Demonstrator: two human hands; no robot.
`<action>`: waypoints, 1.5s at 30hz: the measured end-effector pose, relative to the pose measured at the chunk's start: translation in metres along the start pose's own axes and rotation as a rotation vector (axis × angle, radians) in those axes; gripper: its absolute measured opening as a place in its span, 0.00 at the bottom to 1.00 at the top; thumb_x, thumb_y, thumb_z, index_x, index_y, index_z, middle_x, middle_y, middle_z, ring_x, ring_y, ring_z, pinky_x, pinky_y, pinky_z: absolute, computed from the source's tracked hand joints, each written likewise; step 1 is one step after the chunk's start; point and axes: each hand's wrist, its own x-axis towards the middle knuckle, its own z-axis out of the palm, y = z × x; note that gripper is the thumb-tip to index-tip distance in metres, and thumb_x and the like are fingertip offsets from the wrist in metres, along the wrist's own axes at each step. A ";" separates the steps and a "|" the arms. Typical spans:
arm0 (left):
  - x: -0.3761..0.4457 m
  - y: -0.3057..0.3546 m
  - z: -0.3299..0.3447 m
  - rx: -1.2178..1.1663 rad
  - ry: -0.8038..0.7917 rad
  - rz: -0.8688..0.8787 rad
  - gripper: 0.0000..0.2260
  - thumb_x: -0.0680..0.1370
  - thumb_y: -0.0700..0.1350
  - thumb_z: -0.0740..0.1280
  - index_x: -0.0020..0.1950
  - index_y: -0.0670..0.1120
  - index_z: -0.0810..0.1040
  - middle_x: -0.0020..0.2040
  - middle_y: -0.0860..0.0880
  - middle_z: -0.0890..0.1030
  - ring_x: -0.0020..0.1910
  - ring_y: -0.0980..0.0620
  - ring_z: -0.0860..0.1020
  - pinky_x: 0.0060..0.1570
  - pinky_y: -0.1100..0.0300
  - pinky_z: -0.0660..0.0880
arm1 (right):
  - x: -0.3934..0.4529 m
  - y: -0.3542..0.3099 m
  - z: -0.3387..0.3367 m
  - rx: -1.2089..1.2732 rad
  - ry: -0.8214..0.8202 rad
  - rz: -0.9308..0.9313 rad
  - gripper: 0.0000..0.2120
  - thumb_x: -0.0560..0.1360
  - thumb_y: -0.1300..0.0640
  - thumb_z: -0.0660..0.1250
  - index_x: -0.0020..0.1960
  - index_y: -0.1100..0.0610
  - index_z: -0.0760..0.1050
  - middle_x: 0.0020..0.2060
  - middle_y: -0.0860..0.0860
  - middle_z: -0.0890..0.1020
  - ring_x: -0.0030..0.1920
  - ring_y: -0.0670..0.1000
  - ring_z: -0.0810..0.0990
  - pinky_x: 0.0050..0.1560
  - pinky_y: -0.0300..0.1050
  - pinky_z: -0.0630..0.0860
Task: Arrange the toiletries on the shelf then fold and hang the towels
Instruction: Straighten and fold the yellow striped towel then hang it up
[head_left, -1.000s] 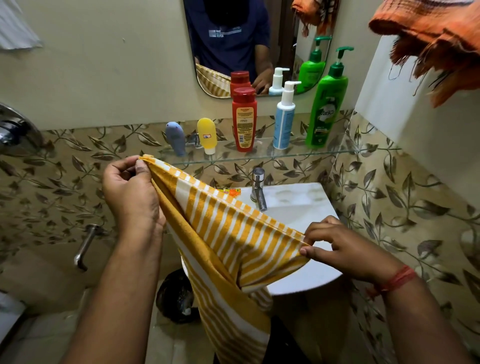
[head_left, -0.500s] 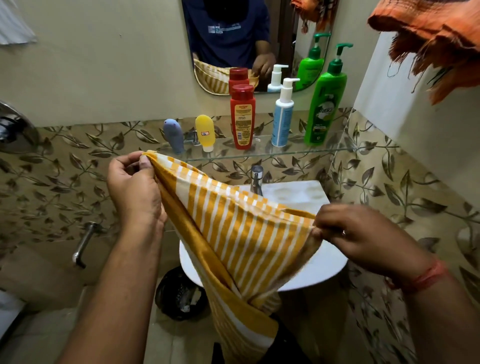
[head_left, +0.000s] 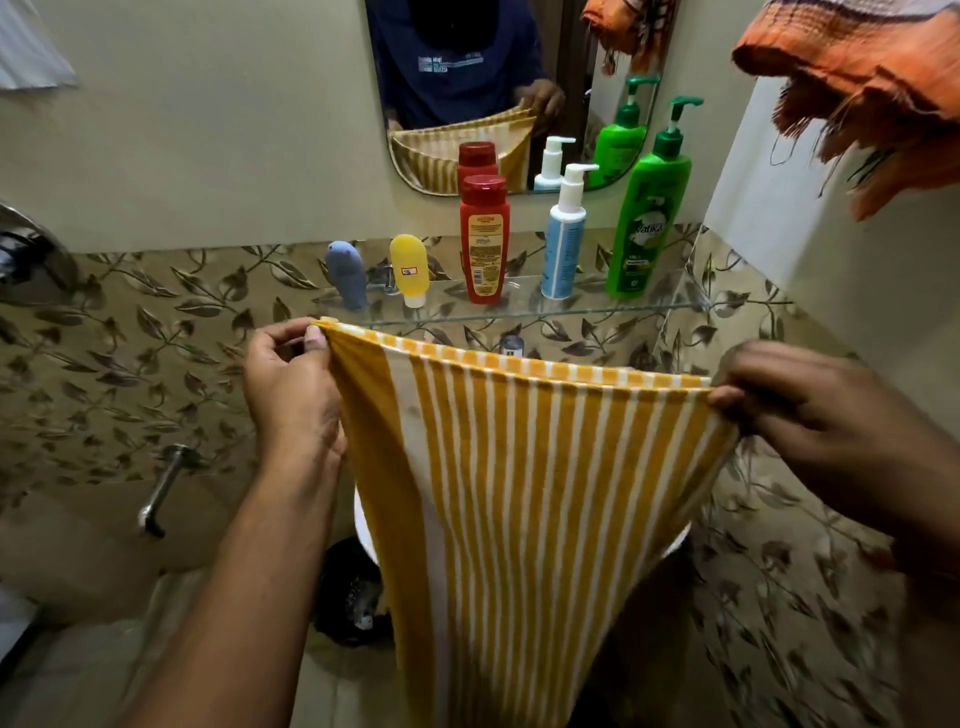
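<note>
**Operator:** While the striped towel (head_left: 524, 499) hangs spread between both hands, which step of the procedure is in hand?

**Technician:** The towel-folding step. Judging from the layout, the toiletries step looks complete: five containers stand in a row on the glass shelf (head_left: 597, 310), namely the grey-blue tube (head_left: 347, 274), yellow tube (head_left: 410, 270), red bottle (head_left: 484, 240), white pump bottle (head_left: 563, 234) and green pump bottle (head_left: 649, 208).

**Operator:** State of each hand?

**Technician:** The left hand (head_left: 291, 387) is closed in a pinch on the upper left corner of the towel, thumb and fingers pressed together over the hem. The right hand (head_left: 810, 415) is closed on the upper right corner, fingers curled over the edge. The top edge runs nearly taut between them, slightly lower at the right.

**Operator:** Where is the towel relative to the fixtures?

**Technician:** It hangs in front of the sink (head_left: 363, 525), below the shelf, and covers most of the basin. The lower end runs out of view, so its full length cannot be confirmed.

**Operator:** What does the next move call for?

**Technician:** Probably bringing the two held corners together so the towel halves lengthwise, with hems aligned and the stripes matched. Keep both pinches firm; a released corner would drop the cloth toward the basin. Hanging follows. An orange cloth (head_left: 857, 78) already hangs at the upper right.
</note>
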 end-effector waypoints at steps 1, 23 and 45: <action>-0.002 -0.002 0.000 0.010 -0.007 0.002 0.08 0.80 0.40 0.68 0.48 0.54 0.78 0.51 0.50 0.83 0.52 0.52 0.82 0.47 0.61 0.79 | -0.001 0.005 -0.002 0.025 0.010 0.003 0.12 0.78 0.42 0.56 0.41 0.45 0.73 0.40 0.41 0.75 0.42 0.41 0.75 0.38 0.36 0.70; -0.010 -0.006 -0.002 0.072 -0.050 0.016 0.06 0.81 0.42 0.68 0.52 0.54 0.79 0.53 0.50 0.83 0.54 0.52 0.82 0.52 0.55 0.81 | -0.006 0.033 0.028 0.007 0.111 0.140 0.10 0.72 0.71 0.69 0.50 0.60 0.78 0.51 0.52 0.72 0.47 0.44 0.71 0.50 0.23 0.68; -0.011 0.006 -0.014 0.371 -0.456 0.264 0.18 0.80 0.30 0.61 0.42 0.52 0.80 0.56 0.47 0.78 0.54 0.53 0.79 0.48 0.64 0.74 | -0.021 0.034 0.023 1.251 0.316 0.419 0.12 0.70 0.65 0.63 0.44 0.55 0.84 0.43 0.56 0.82 0.44 0.53 0.81 0.45 0.38 0.81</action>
